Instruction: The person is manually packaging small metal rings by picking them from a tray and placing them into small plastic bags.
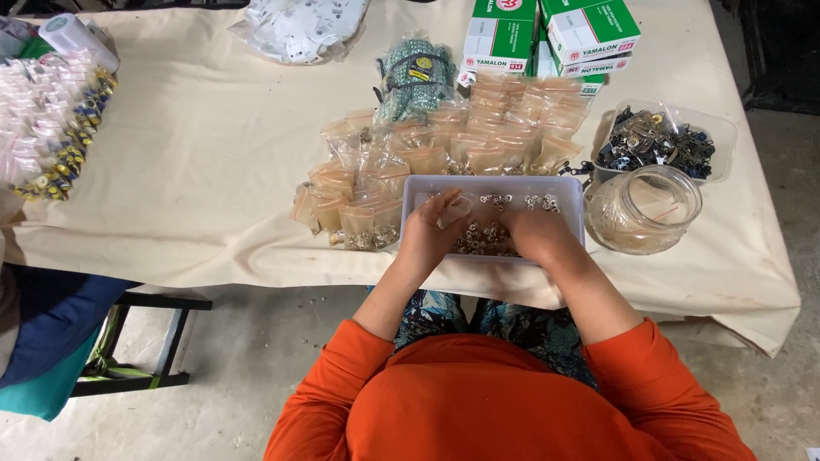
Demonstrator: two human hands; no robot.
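Note:
A shallow white plastic tray (pixel 495 183) sits at the table's near edge, holding small silver metal fasteners (pixel 494 202). My left hand (pixel 430 235) rests inside the tray and pinches a small clear plastic bag (pixel 455 208). My right hand (pixel 536 236) is down among the fasteners with its fingers curled; what it grips is hidden. Beside the tray on the left lies a heap of small filled plastic bags (pixel 354 205), and more bags (pixel 504 119) are stacked just behind the tray.
A glass jar (pixel 642 209) stands right of the tray, with a clear tub of dark metal parts (pixel 658 141) behind it. Green and white boxes (pixel 547 34), a bundle of beaded chain (pixel 416 77) and bagged items (pixel 51 128) fill the cloth-covered table (pixel 213 154). A stool frame (pixel 145 341) stands left.

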